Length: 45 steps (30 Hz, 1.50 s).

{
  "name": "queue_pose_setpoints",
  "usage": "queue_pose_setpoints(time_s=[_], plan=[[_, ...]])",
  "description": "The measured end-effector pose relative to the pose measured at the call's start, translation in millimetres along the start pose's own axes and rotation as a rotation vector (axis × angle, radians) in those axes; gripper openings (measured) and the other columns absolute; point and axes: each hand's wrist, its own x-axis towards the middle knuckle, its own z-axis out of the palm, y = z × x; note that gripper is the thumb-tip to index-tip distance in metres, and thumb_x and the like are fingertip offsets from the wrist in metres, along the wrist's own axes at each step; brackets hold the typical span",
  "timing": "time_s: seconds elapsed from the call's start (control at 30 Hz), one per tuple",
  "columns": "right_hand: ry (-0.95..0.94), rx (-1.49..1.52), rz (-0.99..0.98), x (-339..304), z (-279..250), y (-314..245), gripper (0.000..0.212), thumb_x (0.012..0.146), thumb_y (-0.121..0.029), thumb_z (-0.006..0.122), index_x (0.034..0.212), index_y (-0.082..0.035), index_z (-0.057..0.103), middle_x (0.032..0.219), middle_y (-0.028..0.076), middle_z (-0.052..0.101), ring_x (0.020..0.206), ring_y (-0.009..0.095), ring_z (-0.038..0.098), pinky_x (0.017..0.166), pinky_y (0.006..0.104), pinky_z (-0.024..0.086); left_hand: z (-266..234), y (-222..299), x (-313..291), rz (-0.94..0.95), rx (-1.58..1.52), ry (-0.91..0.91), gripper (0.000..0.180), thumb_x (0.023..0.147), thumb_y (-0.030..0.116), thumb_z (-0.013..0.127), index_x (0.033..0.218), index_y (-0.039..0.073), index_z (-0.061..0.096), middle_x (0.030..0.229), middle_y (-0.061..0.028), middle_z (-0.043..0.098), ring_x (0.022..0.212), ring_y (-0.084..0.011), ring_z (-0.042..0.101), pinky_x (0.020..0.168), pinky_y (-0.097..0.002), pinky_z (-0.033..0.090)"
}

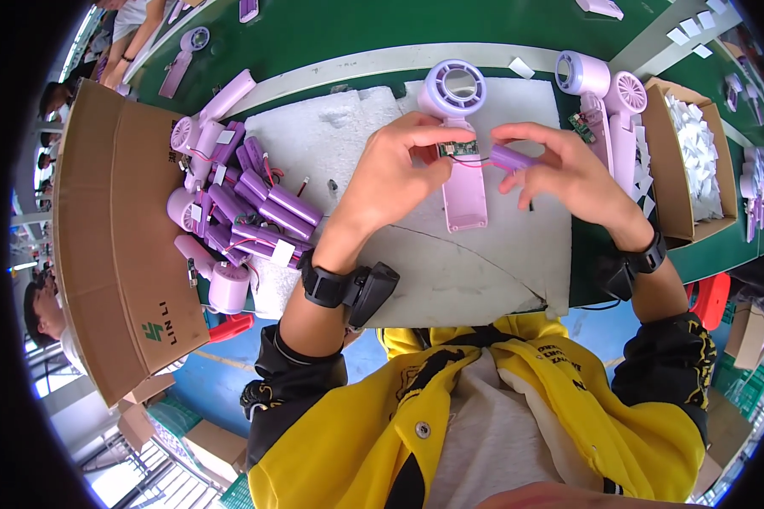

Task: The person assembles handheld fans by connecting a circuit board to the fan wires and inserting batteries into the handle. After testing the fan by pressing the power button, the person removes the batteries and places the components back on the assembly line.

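A lilac handheld fan (453,88) lies in front of me, its handle shell (465,202) open and pointing toward me. At the top of the handle sits a small green circuit board (460,148). The thumb and forefinger of my left hand (395,174) close around the board's left end; what lies between the fingertips is partly hidden. My right hand (569,170) pinches a purple cylindrical battery (511,159) just right of the handle. Thin red and dark wires (474,162) run from the battery toward the board.
A white foam pad (518,263) with a crack covers the green bench. Several purple batteries (272,204) and lilac fans (202,161) are heaped at left, beside a tall cardboard box (127,229). More open fans (598,102) and a carton of white pieces (696,161) stand at right.
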Motion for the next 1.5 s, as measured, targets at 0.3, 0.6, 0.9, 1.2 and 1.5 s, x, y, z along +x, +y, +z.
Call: queue_pose_setpoints(time_s=[0.3, 0.6, 0.9, 1.2, 1.5], plan=[[0.378, -0.923, -0.443, 5.5, 1.2, 13.5, 0.017, 0.088, -0.008, 0.068, 0.102, 0.001, 0.066, 0.098, 0.010, 0.067, 0.073, 0.022, 0.067, 0.062, 0.0315, 0.053, -7.0, 4.1, 1.4, -0.086, -0.043, -0.024, 0.038, 0.078, -0.006, 0.061, 0.111, 0.008, 0.073, 0.100, -0.0056, 0.064, 0.079, -0.0118, 0.059, 0.073, -0.0240, 0.049], [0.300, -1.134, -0.717, -11.4, 5.6, 13.4, 0.015, 0.078, -0.003, 0.074, 0.089, 0.004, 0.066, 0.100, 0.014, 0.067, 0.080, 0.031, 0.064, 0.070, 0.0372, 0.054, -9.8, 4.7, -1.9, -0.139, -0.148, -0.065, 0.040, 0.079, -0.009, 0.059, 0.115, 0.005, 0.071, 0.109, -0.0063, 0.062, 0.088, -0.0114, 0.060, 0.080, -0.0245, 0.049], [0.302, -1.310, -0.682, -11.5, 18.5, 14.5, 0.012, 0.073, 0.002, 0.072, 0.081, 0.005, 0.065, 0.100, 0.015, 0.068, 0.082, 0.031, 0.064, 0.073, 0.0384, 0.055, -3.6, 3.5, -2.1, -0.146, -0.128, -0.003, 0.039, 0.079, -0.007, 0.062, 0.114, 0.006, 0.072, 0.112, -0.0071, 0.064, 0.085, -0.0120, 0.061, 0.079, -0.0244, 0.051], [0.211, -1.205, -0.620, -12.4, 4.6, 7.1, 0.010, 0.076, -0.002, 0.072, 0.082, 0.003, 0.067, 0.101, 0.016, 0.070, 0.083, 0.031, 0.067, 0.072, 0.0384, 0.055, 4.5, 2.4, -2.6, -0.067, 0.034, 0.068, 0.036, 0.076, -0.003, 0.067, 0.110, 0.008, 0.074, 0.096, -0.0068, 0.067, 0.075, -0.0121, 0.062, 0.071, -0.0251, 0.052], [0.176, -1.229, -0.640, -9.0, 1.8, 3.2, 0.008, 0.078, -0.003, 0.071, 0.082, 0.004, 0.068, 0.099, 0.016, 0.072, 0.079, 0.033, 0.068, 0.071, 0.0398, 0.055, 11.7, 3.1, 0.7, 0.003, 0.093, 0.099, 0.033, 0.076, 0.000, 0.066, 0.107, 0.007, 0.074, 0.090, -0.0088, 0.069, 0.071, -0.0162, 0.063, 0.070, -0.0275, 0.052]])
